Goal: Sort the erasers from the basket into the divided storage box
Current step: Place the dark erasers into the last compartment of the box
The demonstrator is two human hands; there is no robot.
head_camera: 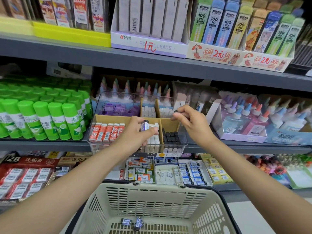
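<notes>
**Entry: erasers, basket to divided box — sorting under way**

Item 1. Divided storage box [183,144], clear plastic with card partitions, on the middle shelf [50,146]. Front compartments hold red-sleeved erasers [107,131], white erasers [154,140] and black erasers [171,137]; rear compartments hold purple pieces and more white ones.

Item 2. Left hand [135,135], above the white compartment, its grip clamped on a blue-wrapped eraser [145,126].

Item 3. Right hand [189,120], raised over the right-hand compartments, fingertips pinched together on a small dark piece [177,111], probably a black eraser; too small to confirm.

Item 4. Basket [108,200], cream plastic, below the shelf. Two blue-wrapped erasers [133,222] lie on its floor, not yet sorted.

Risks. No front compartment shows blue-wrapped stock, so the left hand's eraser may land among the white ones if let go where it hangs. The dark piece is held only at the fingertips; a slip could drop it into the empty compartment beneath or behind the box. Both hands crowd the same corner and could knock each other.

Not visible. The left hand covers part of the white compartment. The basket's near end is cut off by the frame, so further erasers may lie there. Labels on the box's front are unreadable.
</notes>
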